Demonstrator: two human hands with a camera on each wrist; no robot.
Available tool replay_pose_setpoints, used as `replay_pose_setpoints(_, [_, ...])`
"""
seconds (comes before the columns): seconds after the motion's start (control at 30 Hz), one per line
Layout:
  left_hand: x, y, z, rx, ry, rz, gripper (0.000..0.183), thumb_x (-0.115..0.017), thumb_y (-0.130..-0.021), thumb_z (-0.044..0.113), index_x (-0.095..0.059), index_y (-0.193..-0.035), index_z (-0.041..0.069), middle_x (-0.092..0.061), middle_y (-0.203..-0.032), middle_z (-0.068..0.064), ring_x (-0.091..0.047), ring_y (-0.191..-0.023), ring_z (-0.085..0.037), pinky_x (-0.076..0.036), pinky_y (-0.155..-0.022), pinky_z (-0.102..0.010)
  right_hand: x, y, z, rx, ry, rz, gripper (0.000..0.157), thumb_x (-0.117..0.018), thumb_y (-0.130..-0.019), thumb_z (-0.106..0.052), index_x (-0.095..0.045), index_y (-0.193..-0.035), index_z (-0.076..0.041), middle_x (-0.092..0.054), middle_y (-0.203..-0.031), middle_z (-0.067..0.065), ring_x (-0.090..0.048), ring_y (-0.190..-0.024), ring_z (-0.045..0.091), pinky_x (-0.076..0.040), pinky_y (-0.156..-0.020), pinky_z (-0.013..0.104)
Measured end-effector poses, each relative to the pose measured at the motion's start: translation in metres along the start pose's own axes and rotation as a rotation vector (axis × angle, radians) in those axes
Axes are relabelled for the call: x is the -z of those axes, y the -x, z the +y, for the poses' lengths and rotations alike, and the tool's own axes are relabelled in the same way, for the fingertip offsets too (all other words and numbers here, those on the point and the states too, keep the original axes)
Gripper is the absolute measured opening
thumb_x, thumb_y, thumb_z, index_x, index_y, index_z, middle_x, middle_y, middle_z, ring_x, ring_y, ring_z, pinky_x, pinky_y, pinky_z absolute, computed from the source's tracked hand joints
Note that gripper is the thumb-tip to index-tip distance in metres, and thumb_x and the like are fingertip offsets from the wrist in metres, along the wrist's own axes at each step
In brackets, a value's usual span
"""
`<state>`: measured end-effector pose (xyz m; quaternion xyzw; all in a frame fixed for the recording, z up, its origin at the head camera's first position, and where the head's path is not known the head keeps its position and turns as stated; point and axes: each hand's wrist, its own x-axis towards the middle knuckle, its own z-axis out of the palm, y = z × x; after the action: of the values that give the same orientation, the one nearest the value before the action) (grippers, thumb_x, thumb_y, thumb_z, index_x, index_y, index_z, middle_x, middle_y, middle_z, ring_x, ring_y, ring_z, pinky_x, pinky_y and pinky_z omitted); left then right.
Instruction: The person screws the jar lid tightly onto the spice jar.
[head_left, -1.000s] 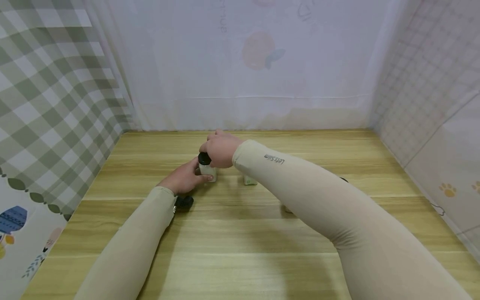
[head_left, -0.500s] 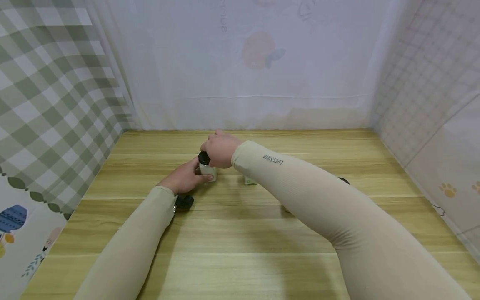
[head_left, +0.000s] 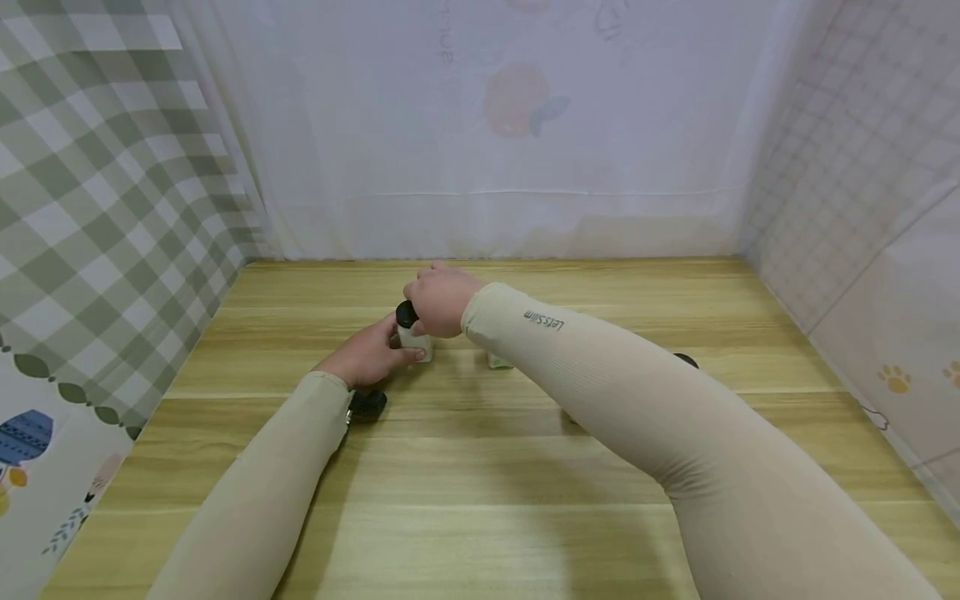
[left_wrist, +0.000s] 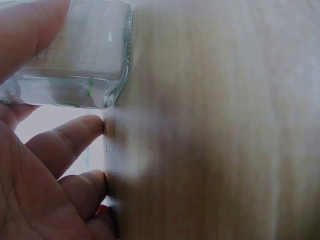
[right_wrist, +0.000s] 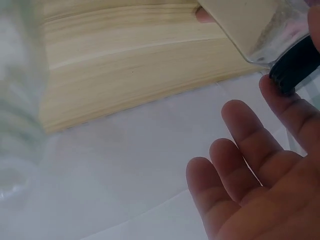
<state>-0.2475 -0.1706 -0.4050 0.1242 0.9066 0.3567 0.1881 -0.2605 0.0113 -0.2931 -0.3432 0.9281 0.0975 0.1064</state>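
Note:
A small square glass jar [head_left: 415, 343] with a black cap [head_left: 406, 314] stands on the wooden table, left of centre. Pale contents show through its clear walls in the right wrist view. My left hand [head_left: 369, 357] grips the jar's body [left_wrist: 85, 50] low down, thumb on the near side. From above and the right, my right hand [head_left: 444, 300] pinches the cap [right_wrist: 296, 64] between thumb and index finger. The other fingers of that hand stand away from the jar in the right wrist view.
Right of the jar, a small white-and-green container [head_left: 498, 361] is partly covered by my right sleeve. A black round top [head_left: 686, 360] peeks out behind the forearm. Blurred clear glass [right_wrist: 20, 100] fills the right wrist view's left edge. A white cloth [head_left: 510, 225] hangs behind the table.
The cap and my right hand have shifted very slightly, the fingers still pinching the cap. My left hand and the jar's body stay in place.

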Motion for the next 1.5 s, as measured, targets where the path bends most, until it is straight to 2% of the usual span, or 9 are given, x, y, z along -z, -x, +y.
replay_pose_setpoints(0.1, [0.0003, 0.0007, 0.0007, 0.002, -0.001, -0.005, 0.081, -0.071, -0.100, 0.048, -0.023, -0.166, 0.042, -0.037, -0.170, -0.006, -0.036, -0.155, -0.041, -0.032, -0.122, -0.068, 0.0000, 0.0004, 0.0009, 0.009, 0.001, 0.000, 0.062, -0.066, -0.102, -0.054, -0.056, -0.148, -0.015, -0.061, -0.136, 0.007, -0.052, -0.121, 0.025, -0.047, -0.107, 0.037])
replay_pose_setpoints(0.2, [0.0007, 0.0009, 0.0005, 0.003, -0.004, -0.009, 0.082, -0.070, -0.101, 0.048, -0.023, -0.167, 0.039, -0.035, -0.171, -0.007, -0.035, -0.156, -0.041, -0.032, -0.122, -0.068, 0.0018, 0.0012, 0.0015, 0.044, -0.002, 0.005, 0.066, -0.070, -0.101, -0.050, -0.051, -0.154, -0.017, -0.060, -0.142, 0.008, -0.052, -0.127, 0.026, -0.044, -0.113, 0.038])
replay_pose_setpoints(0.4, [0.0010, 0.0002, 0.0005, -0.013, -0.004, -0.005, 0.079, -0.070, -0.101, 0.047, -0.027, -0.166, 0.035, -0.039, -0.169, -0.007, -0.038, -0.154, -0.039, -0.035, -0.122, -0.064, 0.0059, 0.0024, 0.0009, 0.124, 0.015, 0.003, 0.046, -0.066, -0.106, -0.032, -0.059, -0.149, -0.018, -0.064, -0.141, 0.005, -0.054, -0.127, 0.024, -0.039, -0.114, 0.038])
replay_pose_setpoints(0.57, [0.0015, -0.0008, 0.0004, -0.024, 0.001, -0.002, 0.079, -0.070, -0.101, 0.048, -0.026, -0.166, 0.037, -0.038, -0.169, -0.006, -0.038, -0.155, -0.039, -0.034, -0.122, -0.064, 0.0062, 0.0014, 0.0003, 0.112, 0.005, -0.002, 0.043, -0.065, -0.107, -0.032, -0.060, -0.147, -0.018, -0.065, -0.138, 0.003, -0.053, -0.126, 0.022, -0.038, -0.114, 0.037])
replay_pose_setpoints(0.83, [0.0017, 0.0000, 0.0015, -0.016, 0.005, 0.000, 0.076, -0.071, -0.101, 0.046, -0.029, -0.164, 0.038, -0.037, -0.170, -0.006, -0.036, -0.156, -0.039, -0.033, -0.122, -0.066, 0.0052, -0.0006, -0.0009, 0.094, 0.019, -0.007, 0.046, -0.066, -0.105, -0.038, -0.061, -0.145, -0.015, -0.067, -0.135, 0.001, -0.054, -0.125, 0.021, -0.036, -0.113, 0.036])
replay_pose_setpoints(1.27, [0.0015, 0.0008, 0.0022, -0.006, 0.021, -0.004, 0.078, -0.071, -0.101, 0.046, -0.025, -0.164, 0.044, -0.034, -0.171, -0.005, -0.034, -0.157, -0.039, -0.031, -0.123, -0.066, 0.0011, -0.0031, -0.0007, 0.069, 0.066, 0.000, 0.053, -0.057, -0.107, -0.051, -0.061, -0.141, -0.010, -0.067, -0.131, 0.004, -0.055, -0.117, 0.021, -0.037, -0.110, 0.037])
replay_pose_setpoints(1.37, [0.0009, 0.0008, 0.0026, -0.006, 0.019, -0.010, 0.078, -0.071, -0.101, 0.045, -0.025, -0.165, 0.044, -0.034, -0.172, -0.005, -0.033, -0.157, -0.039, -0.031, -0.123, -0.066, -0.0007, -0.0037, -0.0001, 0.041, 0.028, -0.006, 0.060, -0.057, -0.106, -0.054, -0.056, -0.146, -0.009, -0.064, -0.135, 0.006, -0.053, -0.123, 0.022, -0.038, -0.113, 0.037])
replay_pose_setpoints(1.5, [0.0004, 0.0011, 0.0023, -0.006, 0.015, -0.014, 0.080, -0.070, -0.102, 0.045, -0.023, -0.166, 0.040, -0.033, -0.172, -0.005, -0.033, -0.157, -0.039, -0.030, -0.123, -0.066, -0.0009, -0.0037, 0.0019, 0.043, -0.041, -0.013, 0.067, -0.064, -0.103, -0.053, -0.049, -0.154, -0.012, -0.060, -0.143, 0.006, -0.052, -0.132, 0.023, -0.035, -0.121, 0.038])
